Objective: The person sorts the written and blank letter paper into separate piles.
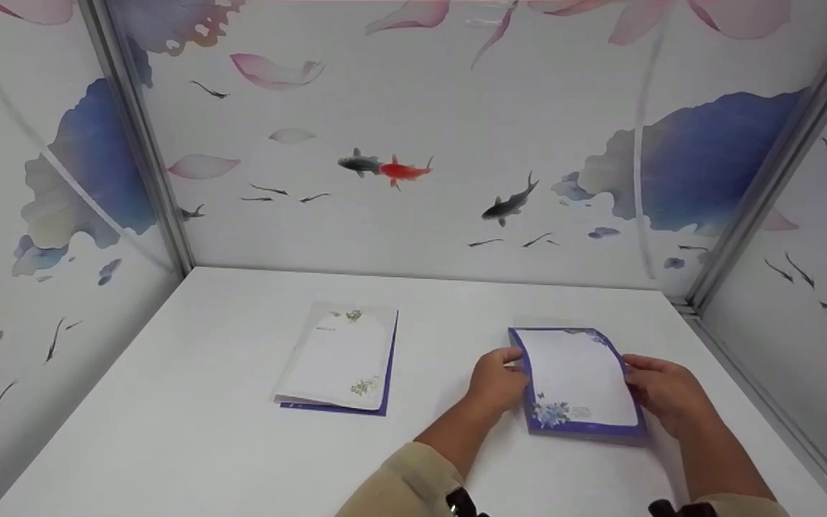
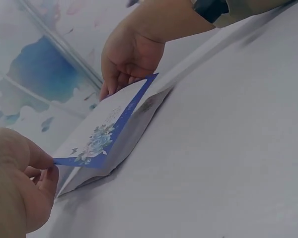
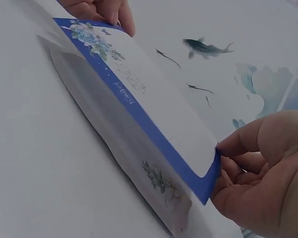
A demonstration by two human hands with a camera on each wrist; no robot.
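Both hands hold a blue-bordered sheet of letter paper by its two long sides, on the right part of the table. It has a white middle and blue flowers in a corner. My left hand pinches the left edge, and my right hand pinches the right edge. The sheet bows slightly. Beneath it, in the right wrist view, lies a pale packet with a printed green sprig; a gap shows between the two. Whether the held paper is one sheet or several, I cannot tell.
To the left on the white table lies a clear-sleeved packet of white paper with green sprigs and a blue edge beneath. Panels printed with fish and petals enclose the table at the back and both sides.
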